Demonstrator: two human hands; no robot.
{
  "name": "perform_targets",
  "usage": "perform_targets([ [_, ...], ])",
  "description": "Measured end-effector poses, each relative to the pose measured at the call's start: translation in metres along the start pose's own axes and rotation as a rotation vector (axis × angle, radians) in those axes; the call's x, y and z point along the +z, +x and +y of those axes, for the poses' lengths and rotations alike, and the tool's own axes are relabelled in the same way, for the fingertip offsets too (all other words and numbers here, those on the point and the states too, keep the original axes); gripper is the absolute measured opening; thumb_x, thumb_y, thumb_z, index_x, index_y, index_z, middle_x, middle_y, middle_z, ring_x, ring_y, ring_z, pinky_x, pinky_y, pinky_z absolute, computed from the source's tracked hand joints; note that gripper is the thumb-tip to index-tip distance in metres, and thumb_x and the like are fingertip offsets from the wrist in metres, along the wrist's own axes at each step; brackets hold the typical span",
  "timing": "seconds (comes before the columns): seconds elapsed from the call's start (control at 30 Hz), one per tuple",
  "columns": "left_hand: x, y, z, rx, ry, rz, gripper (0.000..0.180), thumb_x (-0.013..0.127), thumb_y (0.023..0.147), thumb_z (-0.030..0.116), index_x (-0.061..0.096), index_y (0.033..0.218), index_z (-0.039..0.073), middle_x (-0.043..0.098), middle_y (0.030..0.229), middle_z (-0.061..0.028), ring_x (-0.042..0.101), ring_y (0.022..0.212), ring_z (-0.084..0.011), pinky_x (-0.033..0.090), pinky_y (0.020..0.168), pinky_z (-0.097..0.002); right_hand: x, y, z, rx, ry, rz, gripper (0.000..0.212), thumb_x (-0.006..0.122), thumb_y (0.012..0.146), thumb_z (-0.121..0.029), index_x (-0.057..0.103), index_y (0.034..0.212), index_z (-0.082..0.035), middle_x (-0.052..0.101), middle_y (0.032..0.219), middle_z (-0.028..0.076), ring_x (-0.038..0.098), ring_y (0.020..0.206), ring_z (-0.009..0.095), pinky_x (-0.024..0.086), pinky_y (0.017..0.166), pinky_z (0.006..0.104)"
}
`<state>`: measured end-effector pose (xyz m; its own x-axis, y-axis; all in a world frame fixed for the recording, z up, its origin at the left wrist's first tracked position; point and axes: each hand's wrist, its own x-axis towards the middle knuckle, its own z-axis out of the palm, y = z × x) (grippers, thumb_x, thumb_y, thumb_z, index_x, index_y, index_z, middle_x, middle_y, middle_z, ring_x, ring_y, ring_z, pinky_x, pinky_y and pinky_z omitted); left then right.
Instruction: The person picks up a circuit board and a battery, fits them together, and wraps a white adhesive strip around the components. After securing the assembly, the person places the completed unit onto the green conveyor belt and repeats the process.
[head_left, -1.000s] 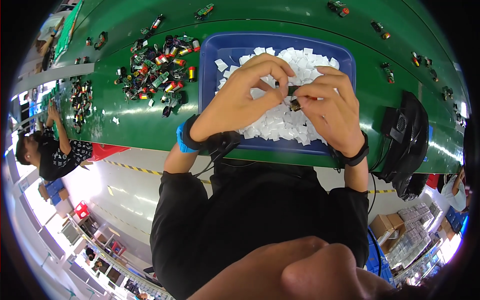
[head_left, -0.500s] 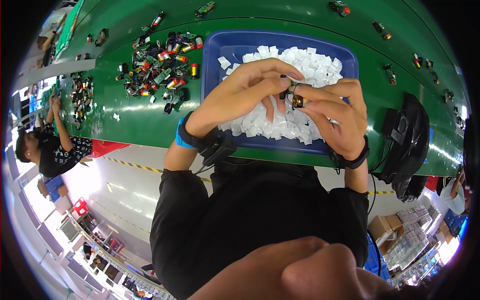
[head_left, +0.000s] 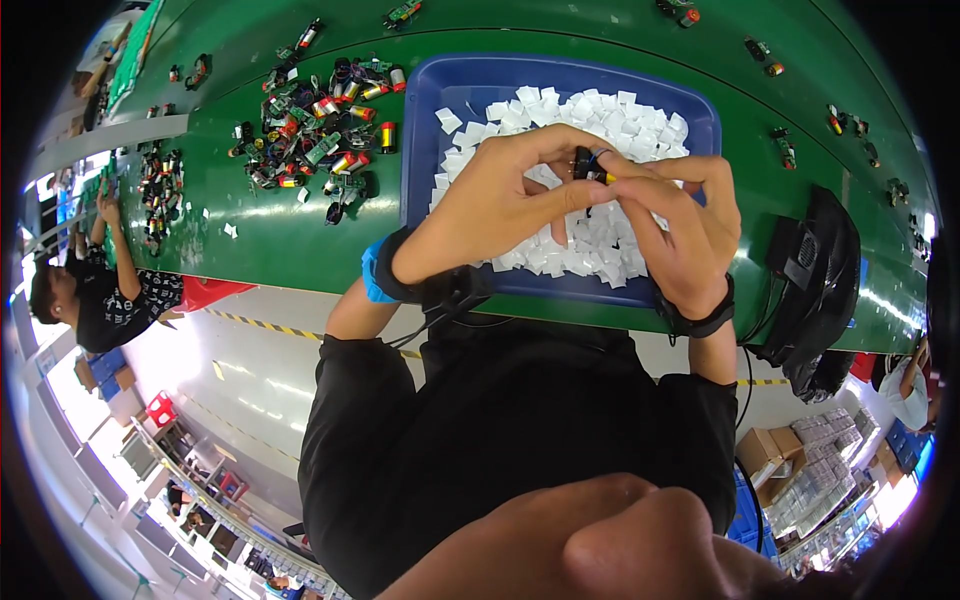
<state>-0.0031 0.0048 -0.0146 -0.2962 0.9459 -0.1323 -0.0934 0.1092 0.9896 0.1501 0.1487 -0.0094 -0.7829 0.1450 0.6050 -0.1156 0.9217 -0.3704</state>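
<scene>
Over a blue tray (head_left: 428, 92) heaped with small white square pieces (head_left: 600, 258), both my hands hold one small battery-and-circuit assembly (head_left: 585, 163). Its dark round part, thin wire and a bit of yellow show between the fingers; the rest is hidden. My left hand (head_left: 505, 200) pinches it from the left, thumb stretched underneath. From the right, the thumb and forefinger of my right hand (head_left: 685, 225) close on its yellow side. Left of the tray lies a pile of similar assemblies (head_left: 322, 130), green boards with red and yellow cylindrical batteries.
A black bag (head_left: 825, 290) and a dark boxy device (head_left: 790, 250) lie at the green table's right. More assemblies (head_left: 783, 148) are scattered along the far and right parts. Another person (head_left: 100, 290) works at the left, beside a second pile (head_left: 160, 195).
The assembly has turned in my fingers and moved slightly up, so its dark round part now faces up. My left hand has shifted right and its thumb has come under the assembly.
</scene>
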Motion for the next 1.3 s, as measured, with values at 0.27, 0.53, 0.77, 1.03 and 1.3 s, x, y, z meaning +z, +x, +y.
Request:
perform_targets([
  [0.27,-0.002,-0.003,0.003,0.022,0.049,0.063,0.029,0.067,0.095,0.012,0.065,0.123,0.003,0.066,0.086,-0.0092,0.068,0.062,-0.014,0.053,0.053,-0.0251,-0.006,0.015,-0.004,0.296,0.427,0.04,0.029,0.08,0.076,0.001,0.068,0.102,-0.004,0.069,0.107,0.008,0.06,0.085,0.02,0.048,0.073,0.0286],
  [0.53,-0.003,-0.004,0.01,-0.027,0.212,-0.101,0.031,0.067,0.095,0.011,0.063,0.124,0.0,0.069,0.099,-0.0128,0.07,0.071,-0.015,0.058,0.056,-0.0263,0.002,0.01,0.009,0.429,0.514,-0.106,0.018,0.076,0.083,-0.002,0.065,0.097,-0.001,0.065,0.102,0.009,0.06,0.083,0.015,0.048,0.072,0.026],
  [0.77,-0.012,0.003,0.003,0.078,-0.253,0.031,0.033,0.066,0.095,0.003,0.058,0.125,-0.007,0.065,0.119,-0.0164,0.068,0.093,-0.0177,0.065,0.063,-0.0302,-0.008,0.006,-0.007,0.581,0.658,0.08,0.011,0.074,0.087,-0.004,0.068,0.093,0.003,0.069,0.089,0.008,0.063,0.072,0.01,0.048,0.062,0.022],
  [1.03,-0.001,0.001,-0.005,0.271,-0.092,0.131,0.035,0.07,0.09,0.0,0.062,0.124,-0.005,0.067,0.118,-0.0172,0.068,0.095,-0.0169,0.064,0.064,-0.0272,0.007,0.002,-0.009,0.573,0.695,0.063,0.013,0.075,0.088,-0.006,0.071,0.097,0.003,0.07,0.077,0.006,0.062,0.06,0.007,0.046,0.053,0.0197],
  [1.3,0.003,0.002,-0.003,0.526,0.304,0.197,0.033,0.075,0.084,-0.001,0.07,0.116,-0.002,0.07,0.114,-0.013,0.066,0.081,-0.0155,0.061,0.061,-0.0251,0.004,-0.001,-0.009,0.617,0.847,0.01,0.012,0.067,0.093,-0.001,0.069,0.101,0.008,0.067,0.078,0.011,0.059,0.057,0.01,0.044,0.051,0.0217],
])
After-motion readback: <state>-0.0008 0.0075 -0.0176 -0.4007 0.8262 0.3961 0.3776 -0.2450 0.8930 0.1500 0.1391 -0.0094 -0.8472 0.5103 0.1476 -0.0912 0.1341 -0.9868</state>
